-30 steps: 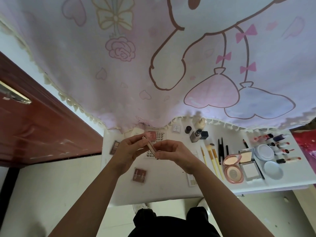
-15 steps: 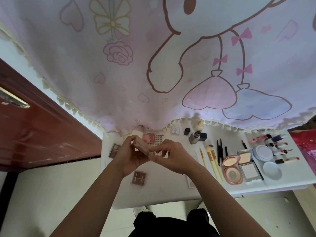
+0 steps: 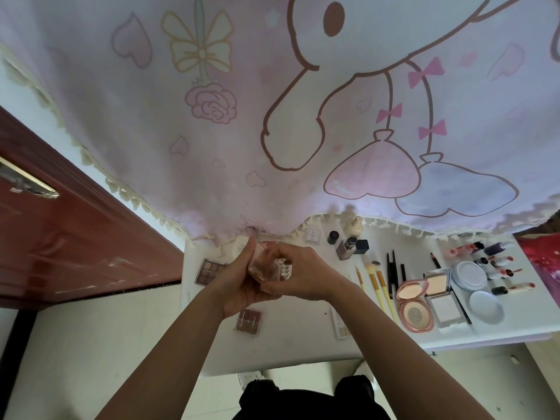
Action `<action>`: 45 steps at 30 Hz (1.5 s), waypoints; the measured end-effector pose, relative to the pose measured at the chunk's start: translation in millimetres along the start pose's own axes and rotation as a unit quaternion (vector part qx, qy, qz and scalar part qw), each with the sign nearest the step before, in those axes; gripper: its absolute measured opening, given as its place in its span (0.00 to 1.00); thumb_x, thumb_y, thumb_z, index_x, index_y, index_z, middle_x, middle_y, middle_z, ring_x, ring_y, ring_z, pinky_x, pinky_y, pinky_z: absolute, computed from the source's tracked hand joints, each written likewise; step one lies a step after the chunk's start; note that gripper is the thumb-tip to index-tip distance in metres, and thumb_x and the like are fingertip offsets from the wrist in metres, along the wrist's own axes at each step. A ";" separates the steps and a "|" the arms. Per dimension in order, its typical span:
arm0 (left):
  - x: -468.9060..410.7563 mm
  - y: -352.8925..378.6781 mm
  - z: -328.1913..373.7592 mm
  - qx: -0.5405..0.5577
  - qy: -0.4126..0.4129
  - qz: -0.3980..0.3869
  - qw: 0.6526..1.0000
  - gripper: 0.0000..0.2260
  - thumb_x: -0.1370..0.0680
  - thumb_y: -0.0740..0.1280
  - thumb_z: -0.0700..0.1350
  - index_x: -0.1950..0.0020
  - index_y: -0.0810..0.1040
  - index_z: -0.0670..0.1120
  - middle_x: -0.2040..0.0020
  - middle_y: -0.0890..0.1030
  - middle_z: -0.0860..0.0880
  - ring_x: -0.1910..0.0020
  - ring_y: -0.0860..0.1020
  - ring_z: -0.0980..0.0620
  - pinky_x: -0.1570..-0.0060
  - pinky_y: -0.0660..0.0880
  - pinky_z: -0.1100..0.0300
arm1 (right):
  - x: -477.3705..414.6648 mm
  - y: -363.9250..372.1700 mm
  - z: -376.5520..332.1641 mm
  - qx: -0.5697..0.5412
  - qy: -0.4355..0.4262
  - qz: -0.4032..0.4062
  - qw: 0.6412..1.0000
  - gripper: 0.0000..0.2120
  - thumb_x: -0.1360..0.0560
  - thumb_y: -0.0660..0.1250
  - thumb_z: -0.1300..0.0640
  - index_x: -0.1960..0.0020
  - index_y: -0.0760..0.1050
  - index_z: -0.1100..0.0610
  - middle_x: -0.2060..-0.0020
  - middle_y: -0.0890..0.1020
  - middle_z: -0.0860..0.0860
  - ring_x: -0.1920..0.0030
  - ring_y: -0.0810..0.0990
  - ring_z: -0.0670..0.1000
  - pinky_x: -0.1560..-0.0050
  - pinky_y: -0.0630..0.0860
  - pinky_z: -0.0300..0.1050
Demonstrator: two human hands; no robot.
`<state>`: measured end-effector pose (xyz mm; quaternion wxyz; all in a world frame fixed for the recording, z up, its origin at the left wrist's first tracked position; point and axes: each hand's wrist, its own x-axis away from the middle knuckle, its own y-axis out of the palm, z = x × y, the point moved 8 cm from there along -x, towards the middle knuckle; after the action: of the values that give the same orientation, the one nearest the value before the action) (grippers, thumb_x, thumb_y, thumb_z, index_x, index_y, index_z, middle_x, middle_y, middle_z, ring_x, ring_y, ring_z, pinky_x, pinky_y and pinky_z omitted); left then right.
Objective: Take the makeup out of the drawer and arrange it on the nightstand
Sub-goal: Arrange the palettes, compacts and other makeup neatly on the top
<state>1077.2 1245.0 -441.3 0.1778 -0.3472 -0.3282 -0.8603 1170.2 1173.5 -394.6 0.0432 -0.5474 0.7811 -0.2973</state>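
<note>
Both my hands hold a small pink compact (image 3: pixel 263 265) above the white nightstand (image 3: pixel 303 344). My left hand (image 3: pixel 239 283) grips its left side and underside. My right hand (image 3: pixel 303 274) pinches its right edge, over a clear nail-tip tray (image 3: pixel 286 266). On the nightstand lie a brown eyeshadow palette (image 3: pixel 207 269), a small dark-red palette (image 3: pixel 249 320), yellow-handled brushes (image 3: pixel 377 286), dark pencils (image 3: pixel 392 269), an open round pink compact (image 3: pixel 413 304), a square powder compact (image 3: pixel 439 294), round white lids (image 3: pixel 478 286), lipsticks (image 3: pixel 500 262) and small bottles (image 3: pixel 348 247).
A cartoon-print cloth with a fringed hem (image 3: pixel 272 101) hangs over the back of the nightstand. A red-brown wooden door (image 3: pixel 60 237) stands at the left. A red cloth (image 3: pixel 539 256) shows at the right edge. My dark-trousered legs (image 3: pixel 309 398) are below the front edge.
My hands have drawn closer together around the pink compact and turned it, so that its flat face now shows; they also moved slightly back toward the cloth hem.
</note>
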 end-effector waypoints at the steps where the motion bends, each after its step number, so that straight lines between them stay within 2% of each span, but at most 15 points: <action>1: -0.5 -0.5 0.1 0.006 0.003 0.003 1.000 0.32 0.21 0.54 0.67 0.33 0.77 0.44 0.39 0.81 0.38 0.44 0.80 0.44 0.40 0.76 0.43 | -0.8 -0.6 1.9 -0.015 0.006 0.004 1.000 0.21 0.34 0.78 0.46 0.44 0.76 0.46 0.48 0.81 0.38 0.46 0.78 0.38 0.45 0.75 0.35; 4: -3.0 -5.5 1.7 0.013 0.019 0.005 1.000 0.33 0.21 0.54 0.67 0.32 0.76 0.42 0.42 0.82 0.38 0.46 0.80 0.43 0.40 0.76 0.42 | -0.6 -3.0 1.0 -0.036 0.004 0.023 0.999 0.22 0.34 0.79 0.47 0.44 0.75 0.48 0.49 0.82 0.40 0.47 0.79 0.39 0.45 0.77 0.38; 9: 1.4 3.8 8.8 -0.014 0.018 -0.010 1.000 0.30 0.22 0.56 0.68 0.36 0.80 0.47 0.36 0.79 0.40 0.39 0.78 0.43 0.41 0.76 0.43 | -1.5 -0.3 -3.9 -0.026 0.008 -0.005 1.000 0.34 0.35 0.79 0.46 0.33 0.69 0.49 0.41 0.78 0.43 0.42 0.78 0.43 0.41 0.77 0.42; 13: -1.5 5.0 10.3 0.001 0.017 -0.004 1.000 0.29 0.22 0.59 0.67 0.34 0.79 0.46 0.35 0.79 0.40 0.34 0.76 0.41 0.33 0.71 0.41 | -1.0 1.6 -14.6 0.005 -0.002 -0.004 1.000 0.40 0.38 0.78 0.43 0.31 0.64 0.49 0.41 0.79 0.46 0.43 0.80 0.46 0.43 0.79 0.44; 18: -0.2 4.5 7.1 -0.014 0.007 -0.008 1.000 0.31 0.22 0.59 0.67 0.34 0.78 0.44 0.40 0.80 0.36 0.49 0.80 0.41 0.45 0.76 0.43 | -1.5 -14.7 -9.8 -0.003 0.002 0.033 0.999 0.32 0.35 0.75 0.49 0.37 0.63 0.46 0.43 0.82 0.49 0.47 0.82 0.49 0.45 0.82 0.50; 22: -1.8 5.4 11.2 -0.017 0.028 -0.004 0.999 0.29 0.21 0.56 0.66 0.34 0.78 0.46 0.38 0.80 0.39 0.44 0.80 0.43 0.40 0.73 0.41 | 0.4 -10.8 -8.8 -0.008 -0.006 0.004 1.000 0.35 0.35 0.77 0.45 0.34 0.63 0.47 0.38 0.78 0.46 0.41 0.78 0.45 0.40 0.78 0.45; 27: -3.9 2.6 13.7 -0.006 0.042 0.021 0.999 0.29 0.21 0.55 0.67 0.34 0.78 0.48 0.39 0.82 0.44 0.42 0.81 0.46 0.48 0.79 0.48 | -0.8 -9.9 -5.8 0.004 -0.015 0.028 0.999 0.45 0.37 0.80 0.42 0.27 0.60 0.46 0.35 0.75 0.44 0.38 0.76 0.44 0.39 0.76 0.42; 29: -4.5 -4.1 14.9 0.008 0.050 0.030 0.998 0.31 0.21 0.54 0.68 0.34 0.78 0.46 0.38 0.81 0.42 0.41 0.80 0.44 0.46 0.78 0.48 | -2.4 -13.4 -4.2 0.016 -0.018 0.053 0.998 0.47 0.36 0.78 0.40 0.24 0.59 0.46 0.35 0.76 0.44 0.39 0.76 0.43 0.39 0.75 0.41; 30: -5.0 -7.0 15.6 0.021 0.054 0.030 0.998 0.32 0.21 0.55 0.68 0.34 0.79 0.44 0.38 0.81 0.40 0.41 0.80 0.43 0.44 0.77 0.48 | -2.6 -16.3 -3.5 0.016 -0.021 0.071 0.997 0.45 0.35 0.77 0.40 0.24 0.60 0.47 0.37 0.76 0.44 0.40 0.76 0.42 0.39 0.75 0.39; 32: -4.0 -12.8 18.1 0.066 0.069 0.042 0.995 0.32 0.21 0.57 0.67 0.37 0.81 0.41 0.38 0.80 0.38 0.43 0.80 0.43 0.37 0.74 0.46 | -1.6 -27.6 -2.3 0.005 -0.029 0.127 0.991 0.33 0.29 0.75 0.47 0.27 0.70 0.49 0.44 0.79 0.44 0.47 0.77 0.40 0.43 0.76 0.37; 34: -6.5 -21.0 20.1 0.126 0.087 0.051 0.987 0.31 0.20 0.58 0.64 0.33 0.76 0.40 0.36 0.79 0.36 0.38 0.79 0.42 0.32 0.71 0.44 | 0.7 -37.3 -2.1 -0.007 -0.044 0.170 0.984 0.18 0.27 0.74 0.51 0.37 0.80 0.48 0.50 0.80 0.42 0.52 0.77 0.38 0.48 0.75 0.33; 36: -8.5 -29.2 22.4 0.180 0.110 0.063 0.975 0.30 0.20 0.62 0.61 0.30 0.71 0.38 0.35 0.77 0.36 0.36 0.77 0.39 0.34 0.72 0.44 | 3.4 -39.8 0.4 -0.015 -0.048 0.183 0.982 0.11 0.28 0.76 0.51 0.46 0.84 0.47 0.53 0.79 0.42 0.53 0.77 0.39 0.52 0.73 0.30; 40: -2.7 -41.2 29.7 0.237 0.166 0.082 0.954 0.14 0.24 0.70 0.46 0.45 0.76 0.38 0.52 0.80 0.39 0.48 0.81 0.40 0.40 0.77 0.45 | 9.6 -39.1 22.9 0.009 0.020 0.211 0.977 0.06 0.27 0.75 0.49 0.51 0.83 0.44 0.58 0.79 0.41 0.57 0.78 0.39 0.55 0.72 0.28; 42: -1.2 -34.4 32.2 0.216 0.198 0.059 0.954 0.05 0.27 0.68 0.41 0.53 0.76 0.41 0.55 0.80 0.42 0.53 0.82 0.44 0.41 0.77 0.46 | 13.9 -32.3 45.9 -0.104 0.111 0.182 0.971 0.05 0.22 0.68 0.54 0.50 0.82 0.47 0.58 0.83 0.43 0.58 0.81 0.42 0.55 0.76 0.31; 45: -5.9 -24.0 25.1 0.157 0.214 0.032 0.964 0.06 0.29 0.69 0.36 0.54 0.75 0.40 0.56 0.80 0.43 0.54 0.80 0.44 0.47 0.80 0.51 | 25.7 -13.9 70.1 -0.373 0.223 0.144 0.889 0.10 0.20 0.63 0.57 0.46 0.82 0.57 0.53 0.86 0.56 0.52 0.85 0.54 0.48 0.82 0.50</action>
<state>1080.6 1280.1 -442.5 0.3238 -0.1335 -0.4017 -0.8462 1199.1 1118.5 -438.3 -0.2972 -0.3235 0.8939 -0.0893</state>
